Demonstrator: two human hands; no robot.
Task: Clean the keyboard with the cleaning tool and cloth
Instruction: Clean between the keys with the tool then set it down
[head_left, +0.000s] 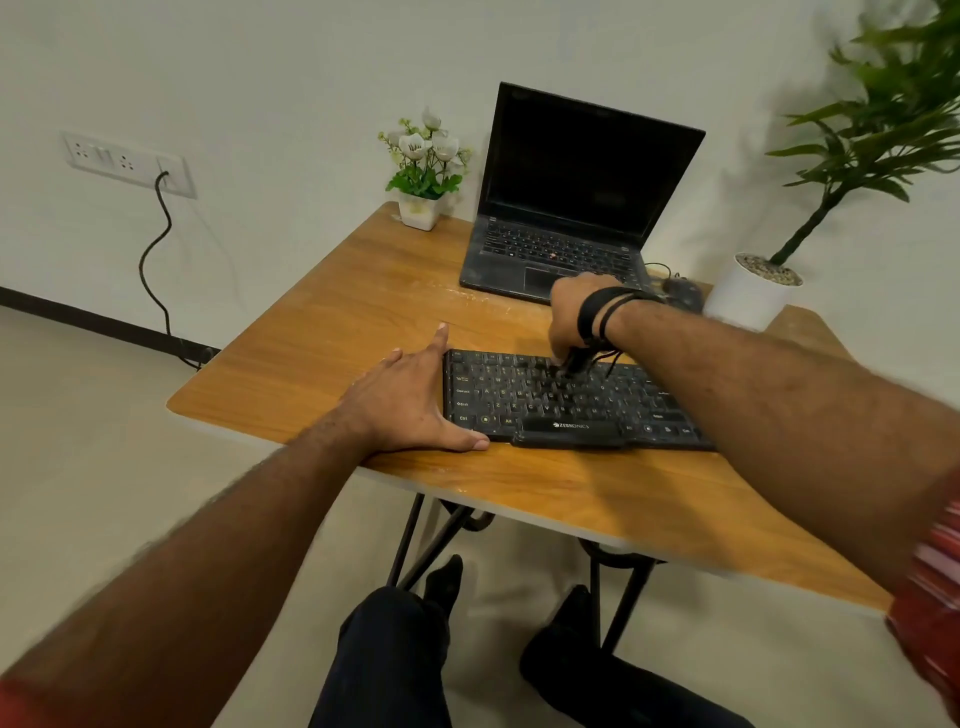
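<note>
Both forearms reach out from the bottom of the head view toward a wooden table (322, 332). On it lies the black keyboard (561, 400), close to the near edge.

Left hand (410, 400) lies flat beside the keyboard's left end, fingers straight and spread, thumb along the front corner; it looks to be steadying the board, gripping nothing.

Right hand (574, 314) hovers over the upper key rows, fingers curled down around a small dark cleaning tool (569, 364) whose tip meets the keys near the middle. Exactly how the fingers pinch it I cannot tell.

My guess: the brushing step is under way. Next calls for working the tool along the remaining rows while the board is held steady. No cloth shows anywhere.

Behind stand 1 open laptop (576, 208) and 2 potted plants.
</note>
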